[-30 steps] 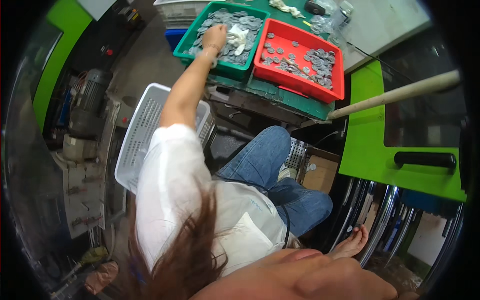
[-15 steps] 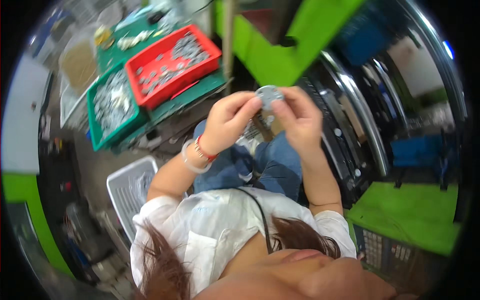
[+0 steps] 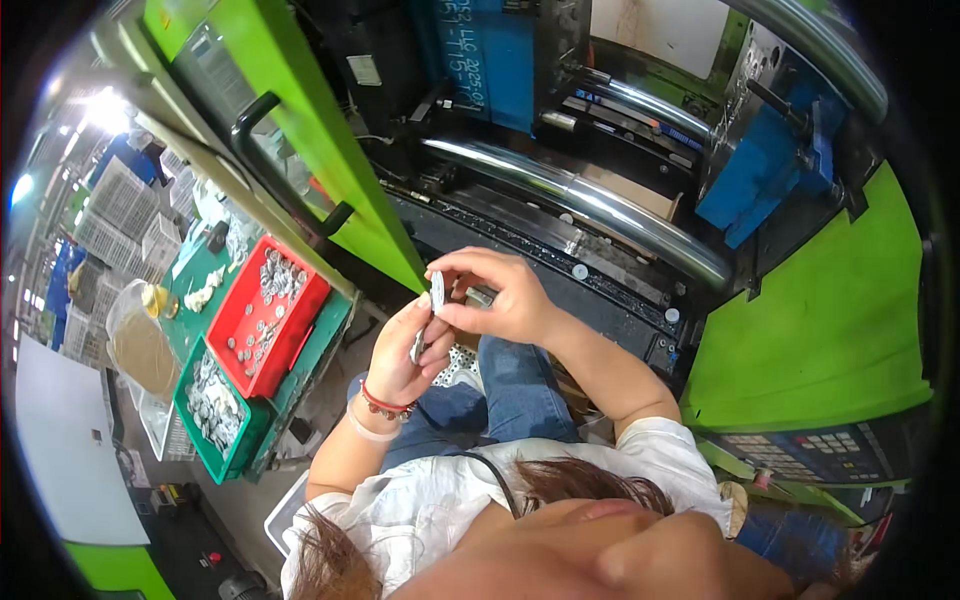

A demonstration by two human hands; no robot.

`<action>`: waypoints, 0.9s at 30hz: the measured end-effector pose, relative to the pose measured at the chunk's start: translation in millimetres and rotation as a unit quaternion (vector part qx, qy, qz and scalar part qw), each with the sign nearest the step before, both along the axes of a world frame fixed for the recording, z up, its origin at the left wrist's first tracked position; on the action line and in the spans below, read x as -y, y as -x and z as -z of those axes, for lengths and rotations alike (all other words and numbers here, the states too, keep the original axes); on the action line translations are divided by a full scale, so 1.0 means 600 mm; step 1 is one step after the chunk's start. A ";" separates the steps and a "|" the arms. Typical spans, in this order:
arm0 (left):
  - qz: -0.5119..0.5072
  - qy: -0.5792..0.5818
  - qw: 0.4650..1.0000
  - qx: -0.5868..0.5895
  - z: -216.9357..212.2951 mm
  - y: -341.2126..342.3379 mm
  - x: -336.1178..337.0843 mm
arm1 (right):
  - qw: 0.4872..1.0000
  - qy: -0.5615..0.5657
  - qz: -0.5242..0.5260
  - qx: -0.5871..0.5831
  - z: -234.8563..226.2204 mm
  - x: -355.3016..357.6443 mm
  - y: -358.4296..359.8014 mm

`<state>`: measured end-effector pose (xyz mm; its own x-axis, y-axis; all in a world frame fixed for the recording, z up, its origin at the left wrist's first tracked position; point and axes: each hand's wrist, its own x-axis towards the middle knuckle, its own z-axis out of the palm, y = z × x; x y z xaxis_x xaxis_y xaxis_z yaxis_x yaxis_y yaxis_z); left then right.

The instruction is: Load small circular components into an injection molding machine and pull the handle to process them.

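Note:
In front of my lap, my right hand (image 3: pixel 505 295) pinches a thin grey disc (image 3: pixel 437 291) between thumb and fingers, turned edge-on. My left hand (image 3: pixel 398 355) touches the lower part of that disc with its thumb tip. A second flat grey piece (image 3: pixel 417 347) sits in the left hand's fingers, partly covered by them. Under the right palm shows a small greyish piece (image 3: pixel 481 297); whether the hand holds it I cannot tell. A red bin (image 3: pixel 240 318) with small round grey parts stands to the left, beside a green bin (image 3: pixel 247 455) full of similar pieces.
The bins rest on a green-topped table (image 3: pixel 340 325). Ahead and right is an open machine with shiny steel bars (image 3: pixel 600 200) and blue blocks (image 3: pixel 745 205). Its green door (image 3: pixel 330 130) has a black handle (image 3: pixel 240 140). A keypad panel (image 3: pixel 800 452) sits at lower right.
My view has swung right toward the machine, and the bins appear lower and further left. The disc has turned from face-on to edge-on, and my hands have come down and left in view.

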<state>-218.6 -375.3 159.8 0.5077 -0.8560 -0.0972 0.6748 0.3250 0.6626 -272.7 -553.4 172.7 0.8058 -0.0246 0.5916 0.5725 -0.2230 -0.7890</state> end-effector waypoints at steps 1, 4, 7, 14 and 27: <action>-0.013 -0.005 1.000 -0.015 0.002 -0.005 0.011 | 1.000 -0.005 -0.010 -0.020 0.000 0.017 -0.011; -0.018 -0.059 0.998 0.011 -0.003 -0.015 0.036 | 0.973 -0.222 0.018 0.059 -0.005 0.153 -0.086; -0.013 -0.134 0.990 0.052 0.034 -0.038 0.023 | 0.949 -0.194 0.250 0.006 -0.013 0.382 -0.174; -0.056 -0.204 0.976 -0.056 0.119 -0.058 -0.006 | 0.947 -0.124 0.294 -0.029 0.043 0.618 -0.303; -0.139 -0.236 0.959 -0.075 0.136 -0.063 -0.015 | 0.944 -0.014 0.327 -0.033 0.099 0.673 -0.384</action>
